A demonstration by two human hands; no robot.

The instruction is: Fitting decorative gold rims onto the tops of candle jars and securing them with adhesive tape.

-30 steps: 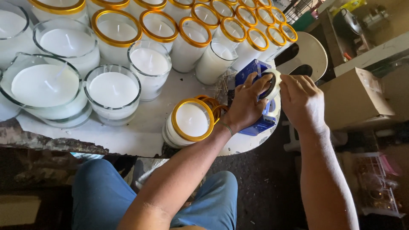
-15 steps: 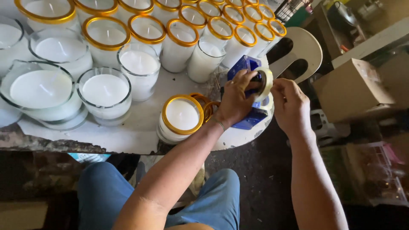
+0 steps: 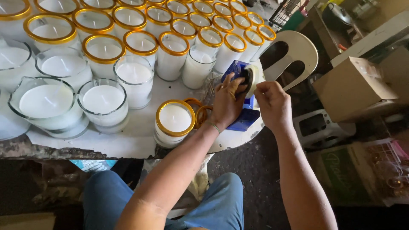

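Note:
My left hand (image 3: 228,104) grips a roll of pale tape (image 3: 251,79) above a blue box (image 3: 243,115) at the table's right edge. My right hand (image 3: 272,104) is beside it, fingers pinched at the roll's edge. Just left of my left wrist stands a white candle in a glass with a gold rim (image 3: 174,121). Loose gold rings (image 3: 200,111) lie between that candle and the blue box.
Many white candles in glasses, several gold-rimmed (image 3: 140,47), cover the white table (image 3: 136,142). A white plastic chair back (image 3: 298,55) stands past the table's right end. A cardboard box (image 3: 353,87) and a stool (image 3: 317,125) are on the floor at right.
The view shifted slightly. Both hands stayed at the tape roll above the blue box, with the roll turned a little and lifted between the fingers.

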